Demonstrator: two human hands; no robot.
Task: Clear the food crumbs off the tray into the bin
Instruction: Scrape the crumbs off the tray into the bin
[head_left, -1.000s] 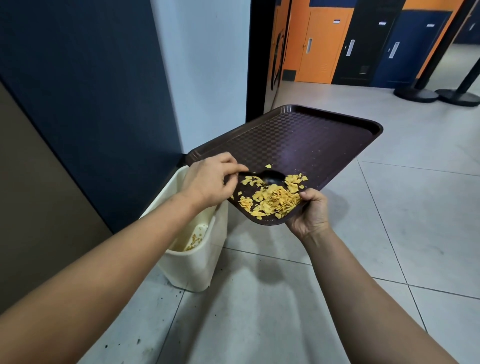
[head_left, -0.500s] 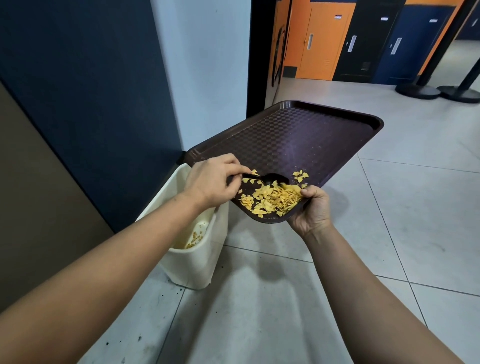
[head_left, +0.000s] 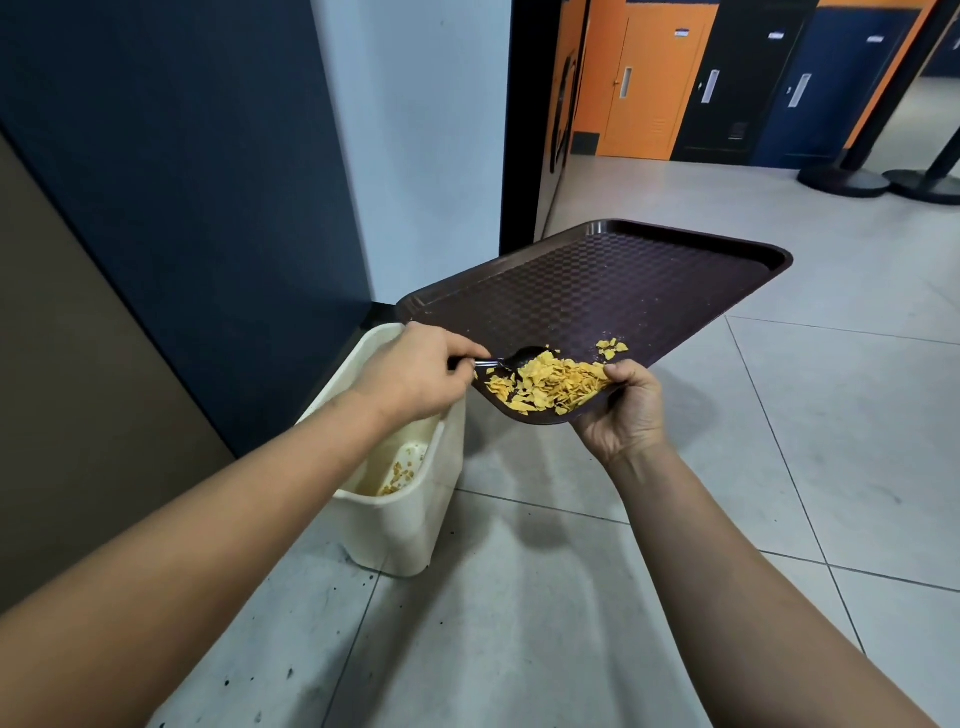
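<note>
A dark brown tray (head_left: 613, 280) is tilted, its near corner lowest, held over the floor beside a cream bin (head_left: 410, 530). My right hand (head_left: 626, 410) grips that near corner from below, thumb on the rim. Yellow food crumbs (head_left: 550, 384) are piled in the low corner, with a few loose ones a little higher up. My left hand (head_left: 415, 371) holds the handle of a dark spoon (head_left: 519, 358), whose bowl touches the top of the pile. The bin stands open on the floor, with some crumbs at its bottom.
A dark blue wall panel (head_left: 182, 182) and a white wall (head_left: 415, 130) stand right behind the bin. Grey floor tiles (head_left: 779, 467) spread to the right. Orange and dark doors (head_left: 654, 83) and black post bases (head_left: 841, 179) lie far back.
The spoon has pushed the crumbs down into a tighter pile at the tray's low corner. The tray and both hands kept about the same place.
</note>
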